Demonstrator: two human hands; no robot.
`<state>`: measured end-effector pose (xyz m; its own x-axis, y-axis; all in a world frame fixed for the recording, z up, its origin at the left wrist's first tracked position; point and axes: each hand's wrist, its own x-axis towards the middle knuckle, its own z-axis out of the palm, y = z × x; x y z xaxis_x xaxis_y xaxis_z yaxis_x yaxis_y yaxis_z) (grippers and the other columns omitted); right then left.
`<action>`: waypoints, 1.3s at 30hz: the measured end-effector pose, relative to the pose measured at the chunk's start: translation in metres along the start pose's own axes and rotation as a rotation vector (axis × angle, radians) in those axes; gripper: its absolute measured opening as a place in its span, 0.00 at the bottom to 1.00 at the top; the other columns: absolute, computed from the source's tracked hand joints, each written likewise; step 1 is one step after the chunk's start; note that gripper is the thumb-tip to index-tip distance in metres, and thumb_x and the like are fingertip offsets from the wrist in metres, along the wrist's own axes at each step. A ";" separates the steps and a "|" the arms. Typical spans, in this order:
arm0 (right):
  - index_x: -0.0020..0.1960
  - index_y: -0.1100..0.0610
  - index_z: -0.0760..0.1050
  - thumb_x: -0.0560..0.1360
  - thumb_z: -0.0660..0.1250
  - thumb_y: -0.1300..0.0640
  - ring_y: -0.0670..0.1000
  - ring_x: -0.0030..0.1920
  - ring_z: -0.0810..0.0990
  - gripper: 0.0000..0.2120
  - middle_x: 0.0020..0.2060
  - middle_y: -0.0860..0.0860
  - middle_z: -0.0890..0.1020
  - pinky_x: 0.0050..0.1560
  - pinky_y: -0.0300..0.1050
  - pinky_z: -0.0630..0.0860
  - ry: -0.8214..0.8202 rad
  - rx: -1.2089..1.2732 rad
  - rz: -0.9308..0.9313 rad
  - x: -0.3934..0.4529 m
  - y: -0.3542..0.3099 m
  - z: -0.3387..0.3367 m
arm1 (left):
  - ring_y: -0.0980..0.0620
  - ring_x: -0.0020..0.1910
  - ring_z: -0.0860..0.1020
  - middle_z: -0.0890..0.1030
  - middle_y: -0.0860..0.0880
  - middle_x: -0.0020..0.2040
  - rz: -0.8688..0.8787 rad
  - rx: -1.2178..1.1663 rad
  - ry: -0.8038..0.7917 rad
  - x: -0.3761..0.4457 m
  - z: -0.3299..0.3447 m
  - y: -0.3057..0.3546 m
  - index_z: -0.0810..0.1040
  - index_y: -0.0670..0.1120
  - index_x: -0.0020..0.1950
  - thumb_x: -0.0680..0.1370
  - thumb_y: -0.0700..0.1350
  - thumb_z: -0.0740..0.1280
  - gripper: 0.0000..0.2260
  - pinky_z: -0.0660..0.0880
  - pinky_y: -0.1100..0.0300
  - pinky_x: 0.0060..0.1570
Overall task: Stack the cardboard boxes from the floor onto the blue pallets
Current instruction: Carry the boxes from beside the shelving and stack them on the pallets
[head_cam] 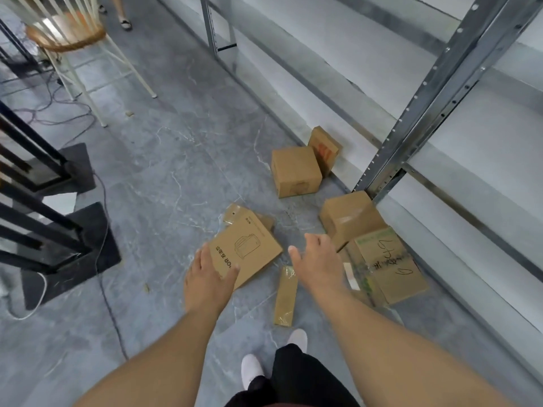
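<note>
Several cardboard boxes lie scattered on the grey floor; no blue pallet is in view. My left hand [208, 277] grips the near corner of a flat box printed with a line drawing [249, 248], thumb on top. That box overlaps a small box [235, 214] behind it. My right hand [314, 259] hovers open, fingers spread, just right of the flat box. A long narrow box [285, 295] lies below it. To the right are a taped box [349, 218] and a box with handwriting [388, 265]. Farther off stand a cube box [295, 171] and a thin red-printed box [324, 148].
Metal shelving [426, 92] runs along the right, one upright beside the taped box. Black stand bases [73, 230] and cables [102, 274] occupy the left. A wooden chair [67, 33] and another person's feet [125, 23] are far back. My shoes [251, 368] are below.
</note>
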<state>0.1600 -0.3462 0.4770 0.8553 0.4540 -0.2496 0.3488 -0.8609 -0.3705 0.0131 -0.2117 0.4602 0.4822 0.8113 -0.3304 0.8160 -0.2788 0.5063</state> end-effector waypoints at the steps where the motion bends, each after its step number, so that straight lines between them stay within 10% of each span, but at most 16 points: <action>1: 0.65 0.58 0.67 0.77 0.58 0.45 0.57 0.61 0.69 0.22 0.61 0.55 0.70 0.58 0.51 0.68 -0.005 -0.003 0.010 0.007 -0.001 0.003 | 0.46 0.75 0.55 0.55 0.46 0.77 -0.007 -0.005 -0.005 0.006 0.000 0.000 0.48 0.47 0.77 0.75 0.58 0.64 0.38 0.56 0.49 0.72; 20: 0.62 0.56 0.69 0.76 0.59 0.43 0.56 0.60 0.71 0.22 0.59 0.55 0.71 0.57 0.51 0.71 -0.077 0.217 0.529 0.104 -0.055 0.111 | 0.44 0.74 0.57 0.58 0.47 0.76 0.126 0.181 -0.391 0.201 0.008 -0.027 0.46 0.49 0.77 0.74 0.57 0.67 0.40 0.60 0.47 0.70; 39: 0.68 0.61 0.64 0.76 0.61 0.45 0.59 0.63 0.70 0.27 0.65 0.58 0.68 0.57 0.51 0.70 -0.171 0.602 1.076 0.142 -0.049 0.407 | 0.45 0.75 0.57 0.56 0.48 0.77 0.101 0.305 -0.649 0.395 0.173 -0.170 0.46 0.51 0.77 0.74 0.54 0.68 0.40 0.60 0.46 0.70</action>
<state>0.1084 -0.1464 0.0959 0.5213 -0.3535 -0.7767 -0.7673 -0.5925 -0.2453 0.1203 0.0674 0.1060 0.5744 0.3324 -0.7480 0.7646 -0.5442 0.3453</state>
